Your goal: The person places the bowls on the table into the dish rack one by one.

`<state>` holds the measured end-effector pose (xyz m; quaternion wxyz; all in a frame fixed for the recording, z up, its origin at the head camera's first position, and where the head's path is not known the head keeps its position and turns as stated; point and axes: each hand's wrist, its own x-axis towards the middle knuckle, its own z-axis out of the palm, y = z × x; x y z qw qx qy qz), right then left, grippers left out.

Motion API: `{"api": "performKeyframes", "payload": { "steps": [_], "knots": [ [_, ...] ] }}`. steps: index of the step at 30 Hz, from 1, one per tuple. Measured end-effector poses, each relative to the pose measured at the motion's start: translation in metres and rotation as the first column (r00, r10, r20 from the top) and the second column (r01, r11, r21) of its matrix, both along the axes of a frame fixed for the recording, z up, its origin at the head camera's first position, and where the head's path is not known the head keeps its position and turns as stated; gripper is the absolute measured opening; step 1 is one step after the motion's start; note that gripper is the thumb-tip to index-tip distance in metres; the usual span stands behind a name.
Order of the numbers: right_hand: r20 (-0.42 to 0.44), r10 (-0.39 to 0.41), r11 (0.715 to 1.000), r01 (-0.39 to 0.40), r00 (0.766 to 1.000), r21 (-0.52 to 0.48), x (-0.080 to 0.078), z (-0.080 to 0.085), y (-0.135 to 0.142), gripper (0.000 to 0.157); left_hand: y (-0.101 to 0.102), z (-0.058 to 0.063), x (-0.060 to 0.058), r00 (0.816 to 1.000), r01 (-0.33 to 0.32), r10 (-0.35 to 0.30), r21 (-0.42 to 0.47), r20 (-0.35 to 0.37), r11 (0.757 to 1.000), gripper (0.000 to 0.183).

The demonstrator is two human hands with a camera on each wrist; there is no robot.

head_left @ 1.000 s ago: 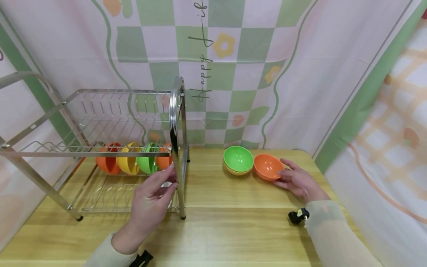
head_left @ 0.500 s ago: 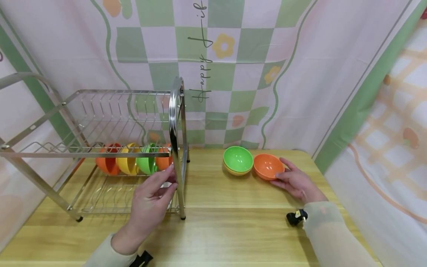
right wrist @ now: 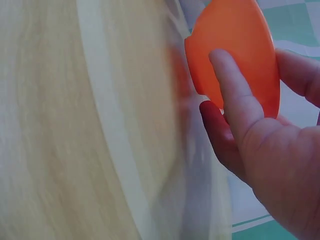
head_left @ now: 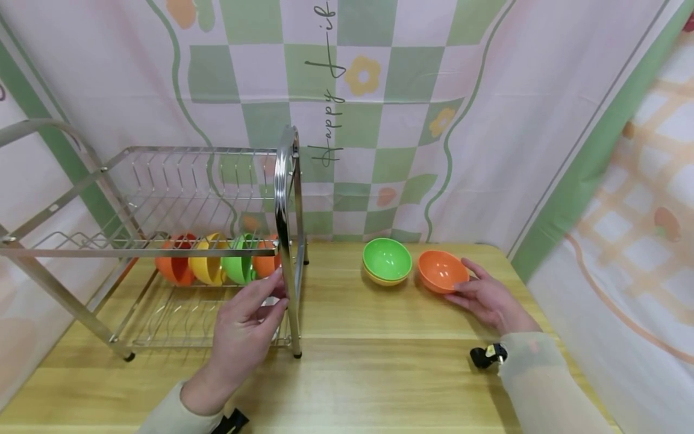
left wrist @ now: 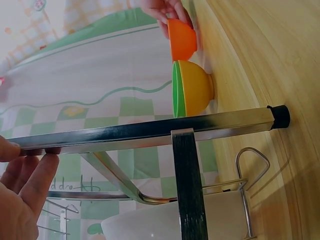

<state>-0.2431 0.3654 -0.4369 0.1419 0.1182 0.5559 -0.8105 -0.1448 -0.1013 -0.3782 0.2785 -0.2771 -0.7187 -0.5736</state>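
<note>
An orange bowl (head_left: 442,271) is in my right hand (head_left: 490,304) at the back right of the table. Seen from the right wrist, the fingers and thumb of that hand spread around the bowl's outside and rim. Just left of it a green bowl (head_left: 387,259) sits nested in a yellow bowl (left wrist: 196,88). My left hand (head_left: 244,337) grips the front right post (left wrist: 135,131) of a metal dish rack (head_left: 157,250). Its thumb and fingertips meet the post from opposite sides in the left wrist view.
On the rack's lower tier several bowls stand on edge in a row, among them a yellow bowl (head_left: 210,259) and a green bowl (head_left: 238,265). A white dish (left wrist: 150,220) is low in the rack. A patterned curtain (head_left: 358,120) hangs behind the table.
The orange bowl has shifted slightly right with my right hand, widening the gap to the green bowl. The left hand keeps its place on the post.
</note>
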Motion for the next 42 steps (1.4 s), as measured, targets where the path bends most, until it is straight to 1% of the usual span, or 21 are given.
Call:
{"api": "performKeyframes", "payload": {
  "steps": [3, 6, 10, 14, 18, 21, 25, 32, 35, 39, 42],
  "knots": [
    [-0.008, -0.003, 1.0, 0.003, 1.0, -0.015, 0.005, 0.003, 0.003, 0.095, 0.0, 0.0, 0.0, 1.0, 0.005, -0.005, 0.002, -0.008, 1.0, 0.068],
    [-0.038, 0.008, 1.0, -0.009, 0.999, -0.026, 0.012, 0.009, 0.004, 0.095, 0.0, 0.0, 0.0, 1.0, 0.01, -0.01, 0.006, -0.011, 1.0, 0.068],
    [-0.086, 0.03, 0.999, -0.032, 0.996, -0.016, 0.023, 0.019, 0.002, 0.095, 0.0, 0.0, 0.0, 1.0, 0.014, -0.014, 0.004, -0.015, 1.0, 0.068],
    [-0.136, 0.074, 0.997, -0.069, 0.988, 0.044, 0.034, 0.028, 0.0, 0.095, 0.0, 0.0, 0.0, 1.0, 0.012, -0.012, 0.001, -0.019, 1.0, 0.066],
    [-0.177, 0.115, 0.991, -0.099, 0.977, 0.095, 0.044, 0.036, -0.005, 0.094, 0.001, 0.0, 0.0, 0.999, 0.027, -0.027, 0.016, -0.028, 1.0, 0.065],
    [-0.194, 0.141, 0.988, -0.125, 0.971, 0.093, 0.051, 0.042, -0.013, 0.092, 0.001, 0.0, 0.001, 0.999, 0.049, -0.049, 0.023, -0.017, 0.999, 0.065],
    [-0.202, 0.175, 0.984, -0.162, 0.964, 0.077, 0.062, 0.049, -0.025, 0.091, 0.0, 0.0, 0.004, 0.997, 0.074, -0.074, 0.011, 0.019, 0.997, 0.069],
    [-0.232, 0.237, 0.971, -0.221, 0.943, 0.091, 0.081, 0.065, -0.05, 0.091, 0.001, 0.003, 0.009, 0.998, 0.069, -0.069, -0.04, 0.011, 0.997, 0.074],
    [-0.232, 0.267, 0.963, -0.254, 0.935, 0.087, 0.087, 0.071, -0.06, 0.092, 0.0, 0.005, 0.013, 0.996, 0.08, -0.078, -0.066, 0.033, 0.995, 0.076],
    [-0.252, 0.305, 0.952, -0.293, 0.918, 0.086, 0.094, 0.075, -0.071, 0.092, -0.001, 0.008, 0.019, 0.993, 0.093, -0.084, -0.11, 0.084, 0.989, 0.08],
    [-0.274, 0.336, 0.942, -0.326, 0.901, 0.083, 0.099, 0.076, -0.079, 0.089, 0.0, 0.009, 0.024, 0.992, 0.102, -0.091, -0.129, 0.091, 0.986, 0.084]
  ]
}}
